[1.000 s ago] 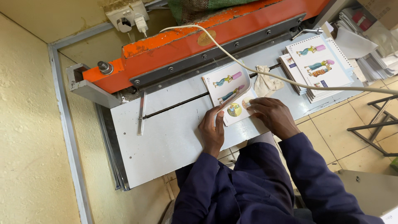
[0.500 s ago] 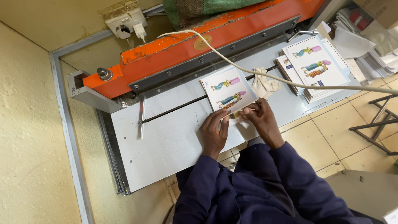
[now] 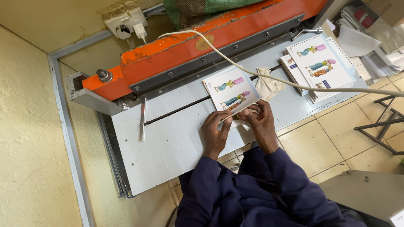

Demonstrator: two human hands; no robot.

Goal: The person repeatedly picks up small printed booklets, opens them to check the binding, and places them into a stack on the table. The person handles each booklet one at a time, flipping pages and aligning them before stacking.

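Observation:
A thin booklet (image 3: 230, 92) with colourful figures printed on its white cover rests on the grey metal bed (image 3: 168, 143) of an orange punching machine (image 3: 202, 44). My left hand (image 3: 216, 132) pinches the booklet's near edge. My right hand (image 3: 261, 120) grips the same edge just to the right, and its fingers lift that side slightly. Both arms are in dark blue sleeves. The booklet's far edge lies close to the machine's black clamp bar (image 3: 219, 54).
A stack of like booklets (image 3: 322, 69) sits on the bed at the right, with a crumpled cloth (image 3: 268, 86) beside it. A white cable (image 3: 273, 75) crosses above the bed from a wall socket (image 3: 126, 21). Tiled floor and a metal stool frame (image 3: 378, 126) lie to the right.
My hands slid together from the booklet's cover to its near edge, and both now grip it. The booklet's near edge has lifted a little.

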